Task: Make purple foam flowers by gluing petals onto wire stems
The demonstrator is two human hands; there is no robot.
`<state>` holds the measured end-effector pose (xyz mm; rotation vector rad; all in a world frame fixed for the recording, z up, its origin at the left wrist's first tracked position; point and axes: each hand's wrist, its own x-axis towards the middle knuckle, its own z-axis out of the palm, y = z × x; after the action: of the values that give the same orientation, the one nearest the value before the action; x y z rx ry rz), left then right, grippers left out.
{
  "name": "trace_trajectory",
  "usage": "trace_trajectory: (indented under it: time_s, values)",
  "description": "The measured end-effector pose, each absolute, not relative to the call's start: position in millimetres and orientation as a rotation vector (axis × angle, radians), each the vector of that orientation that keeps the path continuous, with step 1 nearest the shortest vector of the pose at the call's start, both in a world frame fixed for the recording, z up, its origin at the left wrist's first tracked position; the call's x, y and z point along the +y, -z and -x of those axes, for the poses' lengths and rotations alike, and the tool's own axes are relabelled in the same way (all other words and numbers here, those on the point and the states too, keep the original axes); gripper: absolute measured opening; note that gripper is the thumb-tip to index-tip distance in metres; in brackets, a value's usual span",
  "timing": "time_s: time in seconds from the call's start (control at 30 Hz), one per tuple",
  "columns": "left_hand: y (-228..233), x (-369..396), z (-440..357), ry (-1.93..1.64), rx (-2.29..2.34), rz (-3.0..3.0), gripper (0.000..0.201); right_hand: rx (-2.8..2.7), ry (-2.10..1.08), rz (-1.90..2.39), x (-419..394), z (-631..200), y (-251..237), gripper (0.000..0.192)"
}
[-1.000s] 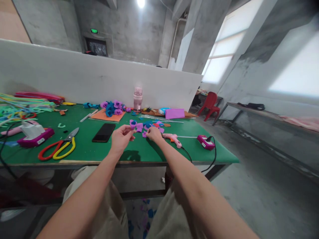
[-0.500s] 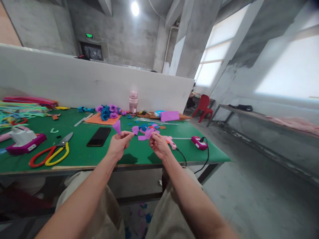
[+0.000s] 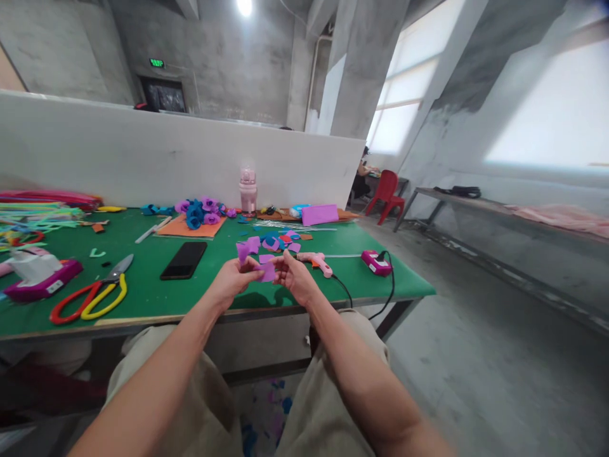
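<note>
My left hand (image 3: 231, 282) and my right hand (image 3: 295, 278) meet above the front edge of the green table (image 3: 157, 298). Together they pinch a purple foam piece (image 3: 266, 271) between their fingertips. A second purple piece (image 3: 243, 251) sticks up from my left fingers. Behind the hands lies a scatter of purple, blue and red foam cut-outs (image 3: 273, 242). A pink glue gun (image 3: 314, 261) rests just right of my right hand, its black cord running to a pink plug box (image 3: 375, 262).
A black phone (image 3: 183, 259), red and yellow scissors (image 3: 88, 295), a pink-white device (image 3: 38, 273), finished foam flowers (image 3: 200, 212) on an orange sheet, a pink bottle (image 3: 248, 189) and coloured sticks (image 3: 33, 216) lie on the table. A white partition (image 3: 143, 152) backs it. A red chair (image 3: 387, 193) stands beyond.
My right hand lifted a purple piece off the table and both hands came back toward me, closing together at the table's front edge. The camera view shifted slightly right.
</note>
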<state>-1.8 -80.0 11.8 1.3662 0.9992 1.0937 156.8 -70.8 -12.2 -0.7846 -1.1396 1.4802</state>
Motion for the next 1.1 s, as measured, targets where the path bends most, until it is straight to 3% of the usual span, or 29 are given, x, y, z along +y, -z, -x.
trace_trajectory:
  time_s: [0.2,0.63,0.97,1.1]
  values:
    - [-10.5,-78.0,4.0,-1.026,1.096,-1.466,0.023,-1.411,-1.213,0.892,-74.7,-165.6,10.4,0.026]
    - [-5.6,-75.3,1.7,-1.055,1.103,-1.381,0.028,-1.454,-1.214,0.96,-75.7,-163.0,18.4,0.024]
    - [-1.8,-73.1,-2.9,-1.132,1.128,-1.36,0.028,-1.367,-1.246,0.942,-76.1,-164.8,24.2,0.025]
    - [-7.0,-75.6,1.2,-1.143,1.036,-1.333,0.03,-1.182,-1.533,0.856,-78.1,-172.2,20.6,0.028]
